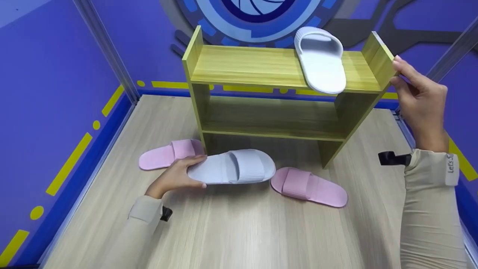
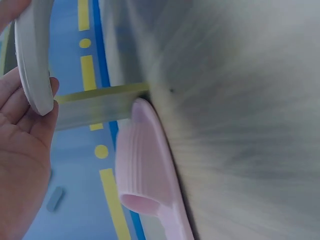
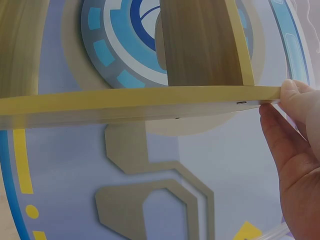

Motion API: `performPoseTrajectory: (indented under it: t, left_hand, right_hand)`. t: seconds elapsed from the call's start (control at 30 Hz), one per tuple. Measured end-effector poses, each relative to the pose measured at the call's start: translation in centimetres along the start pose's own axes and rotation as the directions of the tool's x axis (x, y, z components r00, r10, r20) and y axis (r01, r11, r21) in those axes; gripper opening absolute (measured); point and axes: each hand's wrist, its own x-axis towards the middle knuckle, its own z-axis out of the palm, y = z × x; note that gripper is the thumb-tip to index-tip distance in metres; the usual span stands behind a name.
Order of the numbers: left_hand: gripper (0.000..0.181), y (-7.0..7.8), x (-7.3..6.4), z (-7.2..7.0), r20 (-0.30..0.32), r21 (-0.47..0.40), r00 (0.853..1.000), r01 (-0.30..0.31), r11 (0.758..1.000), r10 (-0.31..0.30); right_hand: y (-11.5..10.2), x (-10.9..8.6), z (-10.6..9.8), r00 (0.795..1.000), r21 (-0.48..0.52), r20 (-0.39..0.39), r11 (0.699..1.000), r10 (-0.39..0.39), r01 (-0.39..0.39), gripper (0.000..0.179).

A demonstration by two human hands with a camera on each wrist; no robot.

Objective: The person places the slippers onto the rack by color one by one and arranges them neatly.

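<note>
The left hand (image 1: 174, 178) is gripping a white slipper (image 1: 230, 168) by its heel end, thumb and fingers closing on opposite edges, while the toe end is pointing rightward from those fingers and hovering above the bench (image 1: 239, 235). Just beyond the left fingers, a pink slipper (image 1: 166, 154) is lying on the bench, its toe end sitting beside the left leg of a wooden rack (image 1: 276, 116). To the right of the same fingers, past the held slipper's toe, another pink slipper (image 1: 309, 187) is lying with its heel end pointing away from them. The right hand (image 1: 425, 101) is pinching the upper front corner of the rack's right side panel (image 1: 379, 64) between thumb and fingers. Left of these right fingers, a second white slipper (image 1: 324, 69) is resting on the top shelf (image 1: 244, 66), its heel end overhanging the front edge.
</note>
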Motion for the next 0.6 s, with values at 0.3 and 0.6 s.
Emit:
performPoseTrajectory:
  t: [0.3,0.6]
  left_hand:
    - [0.087,1.7,0.6,-0.2,-0.021,-0.027,0.999,-0.04,0.999,0.04]
    - [0.085,3.2,1.4,-0.9,-0.025,-0.03,0.996,-0.087,0.996,0.086]
  right_hand:
    - [-0.1,0.0,0.0,0.999,-0.01,0.009,0.999,0.044,-0.044,0.038]
    - [0.0,0.0,-0.1,1.0,-0.031,0.018,0.999,0.025,-0.024,0.037]
